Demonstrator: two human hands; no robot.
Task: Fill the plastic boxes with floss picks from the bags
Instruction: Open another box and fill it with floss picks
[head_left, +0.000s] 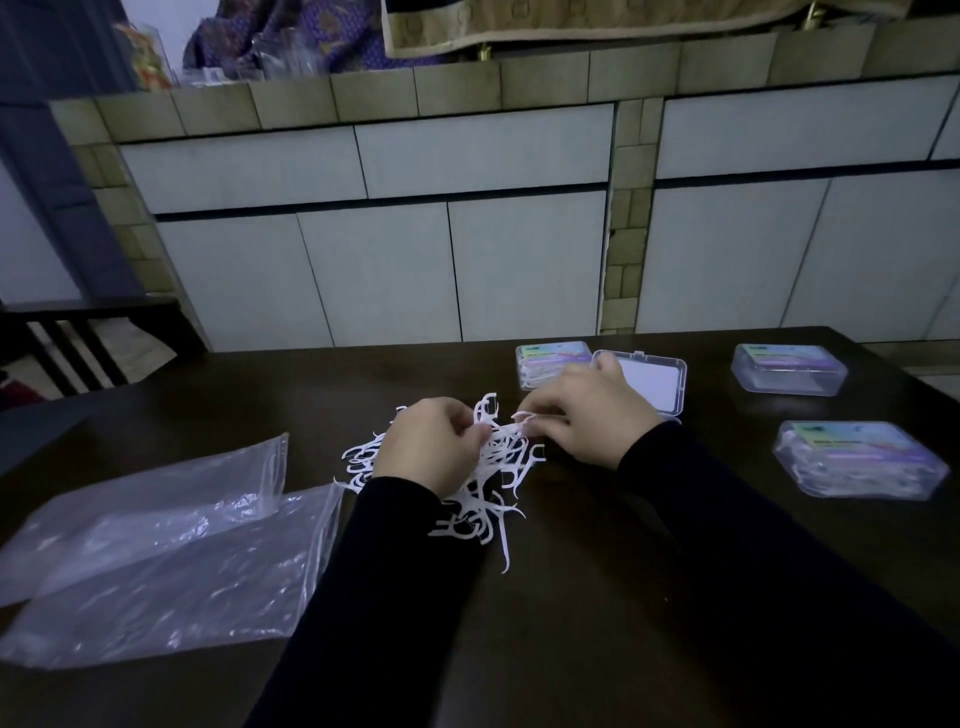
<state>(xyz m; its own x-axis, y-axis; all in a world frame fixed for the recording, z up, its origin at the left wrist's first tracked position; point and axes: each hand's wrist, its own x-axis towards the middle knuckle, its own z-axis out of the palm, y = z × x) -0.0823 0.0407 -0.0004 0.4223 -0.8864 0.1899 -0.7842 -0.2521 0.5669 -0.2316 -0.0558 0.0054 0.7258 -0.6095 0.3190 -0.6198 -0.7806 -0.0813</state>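
Note:
A loose heap of white floss picks (488, 499) lies on the dark table (597, 597) in the middle. My left hand (431, 449) sits over the heap and pinches a few picks. My right hand (582, 415) is just to the right, its fingertips pinching picks at the heap's top edge. Behind my right hand an open clear plastic box (652, 382) lies flat, its labelled half (550, 361) partly holding picks. Two closed labelled boxes stand at the right, one far (789, 369) and one near (860, 460).
Two flat, see-through plastic bags (156, 551) lie at the left of the table. A dark chair (83, 332) stands beyond the table's left corner. White cabinet doors and a tiled counter run along the back.

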